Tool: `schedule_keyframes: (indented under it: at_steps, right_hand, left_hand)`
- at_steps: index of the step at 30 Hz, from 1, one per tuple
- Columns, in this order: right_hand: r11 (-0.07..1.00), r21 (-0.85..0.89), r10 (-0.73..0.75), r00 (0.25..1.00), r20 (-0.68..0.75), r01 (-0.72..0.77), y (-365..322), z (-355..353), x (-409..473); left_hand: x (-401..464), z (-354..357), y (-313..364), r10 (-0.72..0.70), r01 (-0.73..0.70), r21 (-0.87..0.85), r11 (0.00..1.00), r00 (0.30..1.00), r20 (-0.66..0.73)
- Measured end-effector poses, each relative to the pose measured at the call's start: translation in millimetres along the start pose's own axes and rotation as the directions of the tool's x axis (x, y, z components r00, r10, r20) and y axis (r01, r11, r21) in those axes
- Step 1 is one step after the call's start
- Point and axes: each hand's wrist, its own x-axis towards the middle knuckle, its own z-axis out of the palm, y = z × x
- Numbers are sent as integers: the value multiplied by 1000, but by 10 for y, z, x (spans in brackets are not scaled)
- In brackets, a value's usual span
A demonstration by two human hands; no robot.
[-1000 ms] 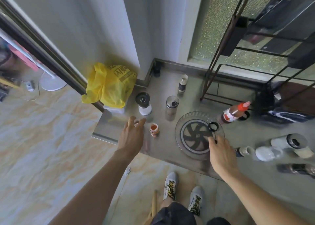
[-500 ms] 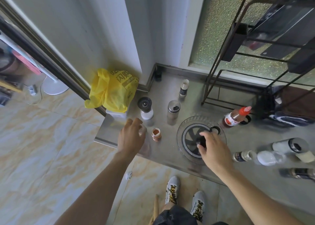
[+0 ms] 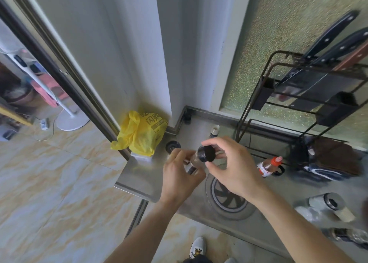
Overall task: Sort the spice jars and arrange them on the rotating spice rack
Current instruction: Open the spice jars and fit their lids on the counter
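Glass spice jar (image 3: 192, 164) held in the left hand's (image 3: 179, 175) grip; right hand (image 3: 231, 167) pinches its black cap (image 3: 207, 153).

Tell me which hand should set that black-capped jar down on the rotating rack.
Left, probably. The left hand grips the jar round its body, so it carries the weight, while the right hand only pinches the black cap. The rotating rack lies just below both hands.
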Motion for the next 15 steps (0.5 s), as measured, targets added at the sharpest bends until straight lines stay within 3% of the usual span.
schedule_keyframes:
  at_steps: [6,15]
  right_hand:
    - [981,-189,-21,991,133,46,19,-281,13]
    - [958,-288,35,988,149,9,66,-484,-94]
  left_hand:
    - [3,47,199,146,-145,-38,989,989,23]
    - [-31,97,423,196,-192,-47,980,974,112]
